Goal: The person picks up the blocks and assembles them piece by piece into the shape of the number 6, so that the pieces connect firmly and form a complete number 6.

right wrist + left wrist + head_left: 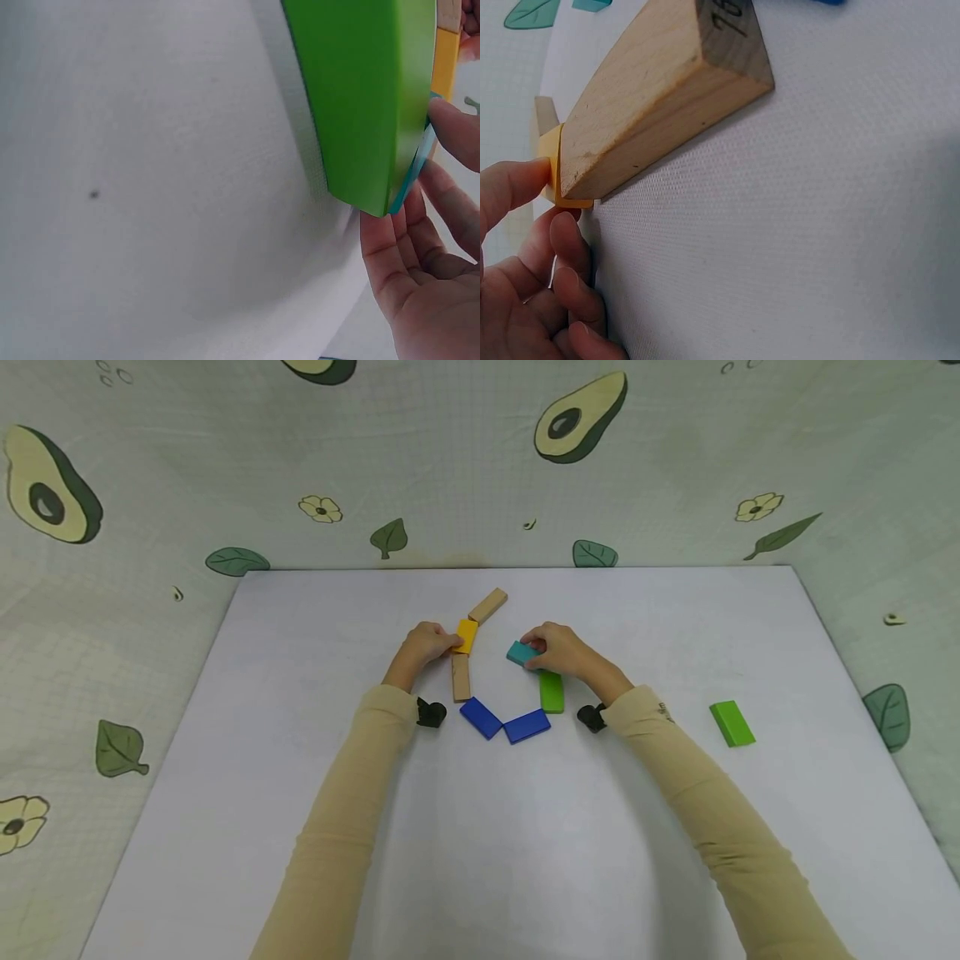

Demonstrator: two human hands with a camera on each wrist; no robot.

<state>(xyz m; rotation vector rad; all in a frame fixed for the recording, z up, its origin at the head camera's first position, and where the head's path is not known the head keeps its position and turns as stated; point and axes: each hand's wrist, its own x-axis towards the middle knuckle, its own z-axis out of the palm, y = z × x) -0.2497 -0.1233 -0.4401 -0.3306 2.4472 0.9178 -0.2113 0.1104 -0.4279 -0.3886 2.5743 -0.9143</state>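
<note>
My left hand (422, 649) pinches a yellow block (468, 633) between thumb and fingers. This block sits between two plain wooden blocks, a nearer one (461, 678) and a farther, slanted one (488, 606). In the left wrist view the nearer wooden block (645, 90) has dark markings on its end. With thumb and fingertips, my right hand (566, 652) grips a teal block (519, 652) at the far end of a green block (552, 692). The right wrist view has that green block (360, 97) overlapping most of the teal one.
Two blue blocks, a left one (481, 717) and a right one (527, 726), meet at their corners on the near side, joining the curved row. Another green block (732, 723) lies apart at the right of the white table (225, 777). A cloth printed with avocados (450, 460) surrounds it.
</note>
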